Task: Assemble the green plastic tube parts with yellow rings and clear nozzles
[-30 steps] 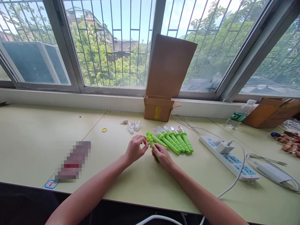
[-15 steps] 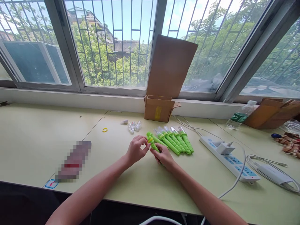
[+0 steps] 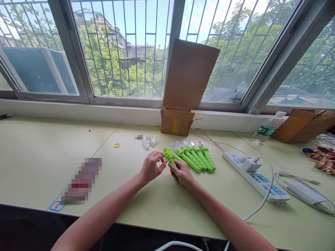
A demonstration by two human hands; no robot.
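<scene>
My right hand is closed round a green plastic handle with a ridged upper end, tilted up to the left. A yellow ring sits round the neck of that handle. The thumb and forefinger of my left hand pinch at the ring from the left. Just behind lies a loose green handle, partly hidden. To its right several green handles with clear caps lie side by side. Small clear caps lie beyond my left hand, and another yellow ring rests farther left.
A cardboard box with its flap raised stands against the window wall. On the right lie a white power strip, coiled cables and a charger. A plastic bottle leans by another carton. A blurred-out item lies left.
The handle's ridged top now shows above the yellow ring, and more of its lower end shows below my right hand. Both hands stay almost in place.
</scene>
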